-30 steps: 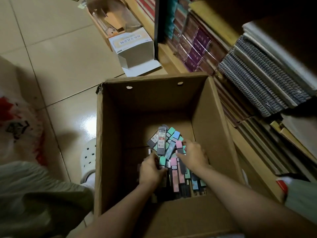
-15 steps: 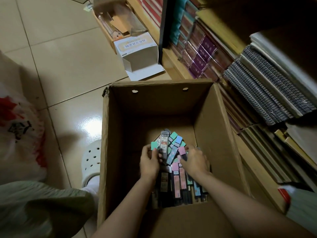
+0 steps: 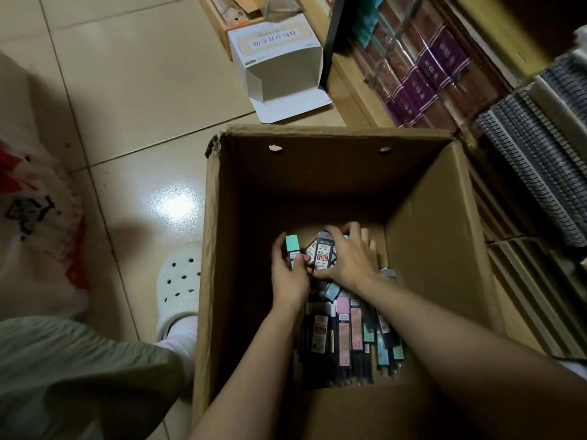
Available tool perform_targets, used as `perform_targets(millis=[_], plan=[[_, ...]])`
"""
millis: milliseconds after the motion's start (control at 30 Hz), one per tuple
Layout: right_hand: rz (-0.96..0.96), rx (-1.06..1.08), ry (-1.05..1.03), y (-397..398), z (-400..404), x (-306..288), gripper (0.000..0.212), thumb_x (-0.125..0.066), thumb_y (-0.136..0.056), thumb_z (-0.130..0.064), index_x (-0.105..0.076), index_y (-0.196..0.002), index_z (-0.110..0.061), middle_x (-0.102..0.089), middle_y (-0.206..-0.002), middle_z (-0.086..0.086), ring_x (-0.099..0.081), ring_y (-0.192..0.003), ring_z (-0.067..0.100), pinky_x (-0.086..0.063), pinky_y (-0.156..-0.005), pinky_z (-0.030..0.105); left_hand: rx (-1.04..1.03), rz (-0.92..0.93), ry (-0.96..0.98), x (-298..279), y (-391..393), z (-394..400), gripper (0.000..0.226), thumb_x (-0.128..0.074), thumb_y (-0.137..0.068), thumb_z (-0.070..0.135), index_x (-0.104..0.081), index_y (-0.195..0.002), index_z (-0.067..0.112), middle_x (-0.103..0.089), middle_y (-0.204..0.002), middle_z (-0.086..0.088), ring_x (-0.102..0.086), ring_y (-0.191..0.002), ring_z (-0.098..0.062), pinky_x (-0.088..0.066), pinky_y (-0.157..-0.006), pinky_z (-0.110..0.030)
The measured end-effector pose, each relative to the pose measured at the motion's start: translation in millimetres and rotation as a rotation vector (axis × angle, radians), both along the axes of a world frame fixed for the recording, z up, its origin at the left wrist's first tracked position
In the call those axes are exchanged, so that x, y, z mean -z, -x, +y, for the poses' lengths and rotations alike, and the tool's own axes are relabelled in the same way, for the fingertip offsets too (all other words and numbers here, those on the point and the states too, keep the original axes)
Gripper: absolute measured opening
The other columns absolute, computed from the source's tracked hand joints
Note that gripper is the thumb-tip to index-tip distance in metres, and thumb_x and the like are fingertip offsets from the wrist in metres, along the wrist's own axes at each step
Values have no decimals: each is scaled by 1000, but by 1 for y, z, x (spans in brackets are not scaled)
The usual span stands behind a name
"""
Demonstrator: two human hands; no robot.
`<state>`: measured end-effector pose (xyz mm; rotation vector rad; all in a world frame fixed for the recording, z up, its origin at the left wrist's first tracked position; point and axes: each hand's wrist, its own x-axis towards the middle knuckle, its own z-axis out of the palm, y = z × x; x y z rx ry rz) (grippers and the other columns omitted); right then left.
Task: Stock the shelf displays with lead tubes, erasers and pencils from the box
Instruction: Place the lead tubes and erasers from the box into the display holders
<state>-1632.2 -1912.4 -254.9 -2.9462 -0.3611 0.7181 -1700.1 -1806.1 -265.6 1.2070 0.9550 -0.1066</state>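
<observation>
Both hands in 1 box [image 3: 219,249]: left hand [image 3: 290,274] grips 1 green-capped lead tube [image 3: 293,249], right hand [image 3: 347,258] grips 1 dark tube [image 3: 324,252].

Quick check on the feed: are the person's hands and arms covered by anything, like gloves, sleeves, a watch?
No. Both the left hand and the right hand are bare, with no gloves, and no rings or watch that I can make out. Both forearms are uncovered to the frame edge, no sleeves in view. Nails look short and unpainted, though the light in the box is dim.
</observation>
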Motion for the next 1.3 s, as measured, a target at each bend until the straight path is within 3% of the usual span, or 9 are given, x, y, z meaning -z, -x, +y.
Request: perform_targets(millis=[167,300,433,633,800,900,1000,1100,1300], plan=[[-24,161,-287,18,-7,-7,68,-82,-74,-35,-42,-129,-32,-52,-125,-3,-46,-117,19,-39,-97,38,27,17,-72,-1,-5,0,51,-43,-102,10,-33,-142,40,-62,-120,-17,-66,-101,-28,-53,-70,-28],[55,344,-635,31,-16,-33,35,-63,-92,-13,-50,-121,-28,-58,-88,-13,-62,-84,12,-52,-71,32,125,-34,-101,-27,-9,-1,50,-43,-101,10,-34,-138,42,-64,-108,-5,-63,-79,-7,-49,-53,-15],[-112,275,-635,16,-40,-97,36,-66,-90,-10,-53,-120,-27,-55,-75,-16,-60,-64,0,-48,-60,18,351,-192,-148,-86,-31,2,48,-48,-98,5,-37,-136,32,-63,-101,-4,-65,-81,-14,-57,-68,-32],[-393,128,-668,-1,-82,-263,37,-69,-88,-16,-51,-118,-28,-65,-100,-6,-65,-89,10,-56,-80,31,823,-448,-342,-227,-70,14,47,-55,-95,6,-31,-129,27,-65,-112,-11,-69,-96,-19,-58,-85,-40],[-590,111,-699,16,-114,-367,31,-68,-90,-21,-48,-113,-24,-66,-98,-4,-66,-81,9,-56,-72,33,1118,-660,-514,-327,-81,-4,44,-57,-95,6,-28,-123,24,-66,-115,-15,-69,-92,-18,-60,-72,-37],[-686,106,-658,28,-132,-403,30,-69,-89,-25,-45,-107,-26,-64,-95,-6,-62,-78,3,-54,-66,29,1156,-778,-421,-360,-77,-17,45,-58,-94,8,-32,-117,37,-69,-108,-14,-71,-92,-22,-60,-70,-39],[-782,133,-618,37,-149,-427,31,-72,-87,-22,-45,-101,-29,-63,-90,-14,-59,-75,-8,-45,-59,10,1141,-880,-402,-379,-78,-27,45,-61,-91,12,-37,-115,42,-65,-108,-13,-71,-95,-24,-60,-74,-50],[-839,158,-583,36,-161,-450,30,-74,-85,-21,-48,-97,-28,-60,-88,-18,-57,-73,-13,-42,-58,2,1081,-964,-407,-397,-87,-31,49,-64,-89,12,-41,-118,44,-61,-105,-8,-69,-95,-20,-61,-71,-40],[-1011,163,-538,1,-168,-502,29,-79,-80,-23,-53,-93,-24,-60,-83,-18,-59,-74,-7,-42,-58,10,978,-1067,-333,-438,-122,-39,46,-64,-87,5,-46,-122,30,-65,-93,-8,-70,-89,-19,-59,-70,-31]])
